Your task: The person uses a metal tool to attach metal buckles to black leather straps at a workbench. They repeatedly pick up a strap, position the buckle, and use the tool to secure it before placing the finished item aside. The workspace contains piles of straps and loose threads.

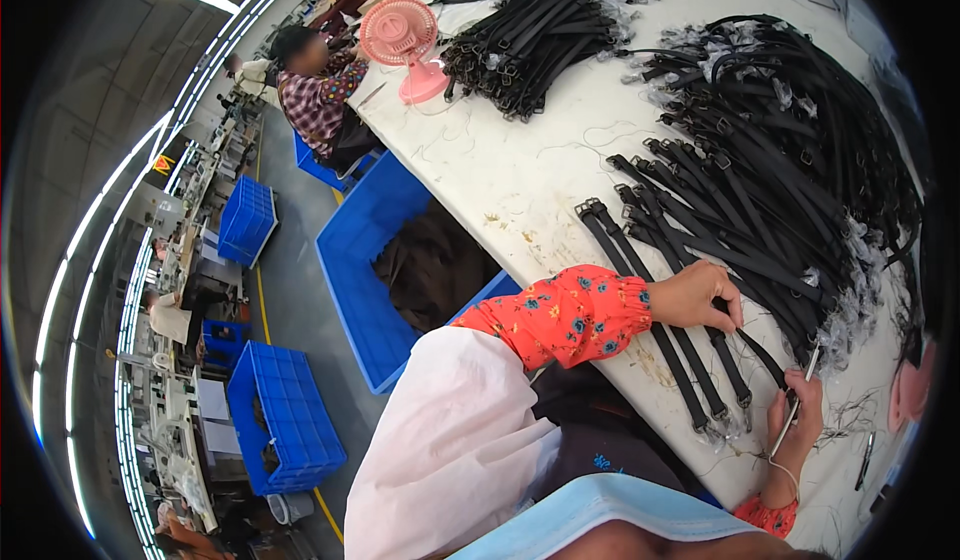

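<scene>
My left hand (695, 297), in a red floral sleeve, pinches a narrow black belt (762, 358) between thumb and fingers. The belt slants down to my right hand (797, 415), whose fingers are closed near its lower end. That hand also holds a slender silver metal tool (812, 362), its kind too small to tell. Beneath my left forearm, a few black belts (672, 360) with buckles lie side by side, running to the table's near edge. A large heap of black belts (770, 150) with metal buckles and clear plastic wrapping spreads just beyond my hands.
The white table (560, 180) carries another belt pile (535, 45) and a pink fan (402, 40) farther off. Left of the table stand blue bins (345, 260), one holding dark cloth (430, 265). A person (318, 100) sits at the table's far left. Loose threads lie near my right hand.
</scene>
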The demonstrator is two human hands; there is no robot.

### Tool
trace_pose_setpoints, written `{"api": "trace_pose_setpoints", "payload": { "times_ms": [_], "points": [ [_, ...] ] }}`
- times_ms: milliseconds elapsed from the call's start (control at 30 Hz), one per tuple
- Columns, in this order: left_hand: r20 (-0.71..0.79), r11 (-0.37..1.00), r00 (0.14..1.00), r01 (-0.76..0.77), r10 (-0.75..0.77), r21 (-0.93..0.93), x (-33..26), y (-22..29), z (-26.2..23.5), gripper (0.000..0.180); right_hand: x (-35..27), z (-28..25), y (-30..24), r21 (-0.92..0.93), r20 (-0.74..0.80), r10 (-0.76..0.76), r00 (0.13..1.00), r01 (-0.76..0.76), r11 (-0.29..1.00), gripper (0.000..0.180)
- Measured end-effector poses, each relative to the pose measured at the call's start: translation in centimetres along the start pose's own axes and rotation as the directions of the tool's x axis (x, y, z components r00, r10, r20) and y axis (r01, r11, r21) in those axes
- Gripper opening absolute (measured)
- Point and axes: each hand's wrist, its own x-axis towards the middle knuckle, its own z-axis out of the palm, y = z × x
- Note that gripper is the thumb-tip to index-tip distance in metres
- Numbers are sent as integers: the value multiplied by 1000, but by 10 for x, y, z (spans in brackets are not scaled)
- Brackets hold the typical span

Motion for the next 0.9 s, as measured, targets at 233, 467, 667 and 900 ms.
{"api": "trace_pose_setpoints", "payload": {
  "times_ms": [233,467,667,900],
  "points": [
    [-80,956,980,-156,181,249,-4,10,5,10,-2,-4,0,-79,-15,-8,1000,7,997,36],
    [-8,962,984,-170,175,215,5,4,17,7,-3,-13,-3,-268,34,11,999,-1,964,40],
    [-9,994,1000,31,-30,108,5,12,10,7,7,-15,-20,250,-23,298,954,-284,926,29],
    [-20,991,995,103,-102,88,7,22,10,9,19,8,-19,705,255,365,895,-430,563,33]
  ]
}}
